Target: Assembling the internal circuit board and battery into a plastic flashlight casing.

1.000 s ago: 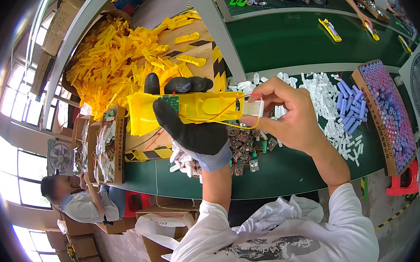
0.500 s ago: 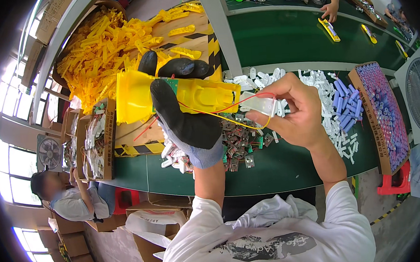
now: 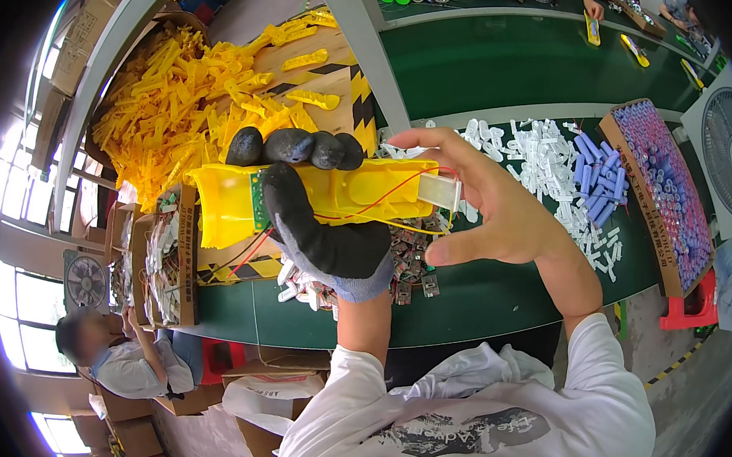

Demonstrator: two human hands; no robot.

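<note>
My left hand (image 3: 319,206), in a black and grey glove, is wrapped round a long yellow plastic housing (image 3: 224,207) held above the bench. A small green circuit board (image 3: 259,203) sits in the housing beside my thumb, with red, yellow and dark wires running from it. At the housing's right end is a translucent white plastic piece (image 3: 440,192), where the red and yellow wires end. Around that end my bare right hand (image 3: 489,201) is spread, thumb and fingers apart, holding nothing.
Yellow housings (image 3: 161,115) are heaped at the far left. White plastic pieces (image 3: 545,169), blue cylindrical cells (image 3: 599,179) and small circuit boards (image 3: 409,263) lie on the green bench (image 3: 486,305). A carton of cells (image 3: 667,204) stands right. Another person's hand (image 3: 593,10) touches a yellow piece on the far belt.
My right hand has let go of the white plastic piece, which now sits at the housing's end. The housing has shifted slightly down and turned. The other person's hand has moved farther away.
</note>
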